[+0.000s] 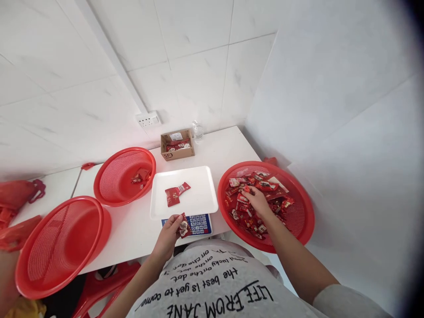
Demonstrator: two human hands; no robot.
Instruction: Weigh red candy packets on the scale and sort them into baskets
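Between the thumb and fingers of my left hand (pixel 169 229) is a dark red snack packet (pixel 184 226), held over the blue keypad of a scale (pixel 199 224). The scale's white tray (pixel 202 187) carries a square red packet (pixel 172 197) and a smaller red-and-white packet (pixel 184 187). On the right, my right hand (pixel 256 199) reaches into a red plastic basket (pixel 306 216) full of mixed red packets. Its fingers are closed at a small red packet (pixel 246 189) on top of the pile.
A cardboard box (pixel 179 153) with red packets stands at the back, beside a clear plastic cup (pixel 198 130). Two more red baskets are at the left: the rear one (pixel 112 165) holds a few packets, the front one (pixel 62 247) overhangs the table edge. Red bags (pixel 16 198) lie far left.
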